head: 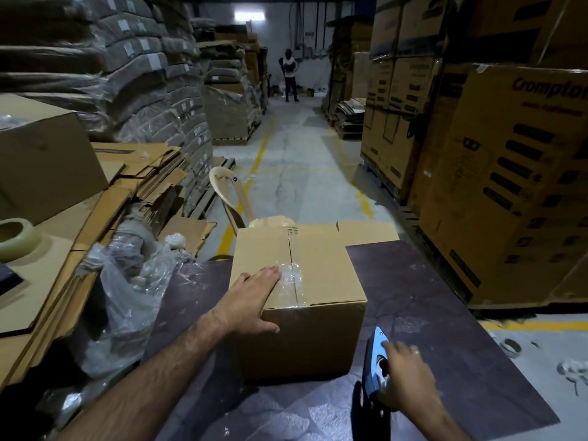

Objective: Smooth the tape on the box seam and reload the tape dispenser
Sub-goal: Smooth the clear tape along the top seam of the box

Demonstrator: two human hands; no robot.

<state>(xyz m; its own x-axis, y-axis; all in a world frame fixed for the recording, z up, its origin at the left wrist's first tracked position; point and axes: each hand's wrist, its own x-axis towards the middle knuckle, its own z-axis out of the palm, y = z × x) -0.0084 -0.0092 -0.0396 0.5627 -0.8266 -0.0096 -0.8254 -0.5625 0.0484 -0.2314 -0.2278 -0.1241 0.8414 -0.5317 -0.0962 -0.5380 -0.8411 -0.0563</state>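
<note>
A brown cardboard box (321, 265) stands on a dark table (445, 313). Clear tape (291, 275) runs along its centre seam and looks wrinkled near the front edge. My left hand (254, 297) lies flat on the box top, fingers spread, fingertips touching the tape, thumb over the front edge. Right of the box, low over the table, my right hand (404, 374) grips a blue tape dispenser (375, 361); I see no tape roll on it. A roll of clear tape (19, 238) rests on cardboard at the far left.
Flattened cardboard (95, 218) and crumpled plastic wrap (127, 297) pile up on the left. A beige plastic chair (235, 202) stands behind the box. Stacked cartons (509, 186) line the right. A person (290, 74) stands far down the aisle.
</note>
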